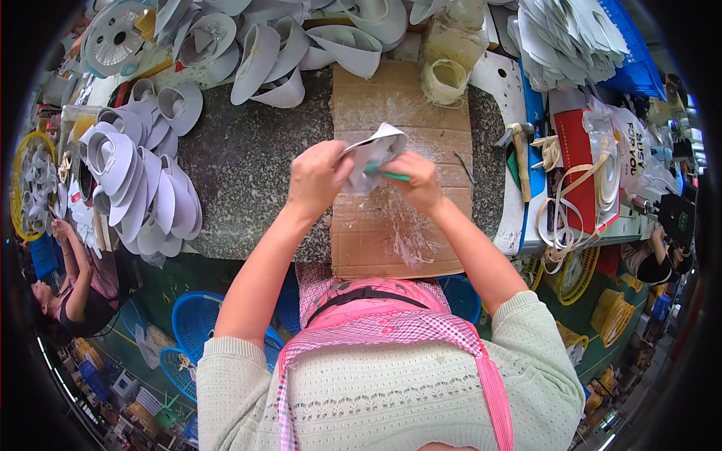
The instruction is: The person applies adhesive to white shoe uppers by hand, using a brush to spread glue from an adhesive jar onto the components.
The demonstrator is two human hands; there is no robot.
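Pinching the left side of a curved white piece (361, 160), the left hand (320, 174) holds it above the middle of the cardboard sheet (361, 244). The right hand (418, 180) grasps a green-handled tool (395, 177), its end against the piece. A yellowish cup (445, 80) stands at the sheet's far right corner; a thin dark strip (464, 167) lies by its right edge. More white pieces (113, 161) crowd the surface's left edge.

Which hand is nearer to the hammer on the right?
Right. The right hand, holding a green tool, is left of the hammer; the left hand, gripping the white piece, is farther left.
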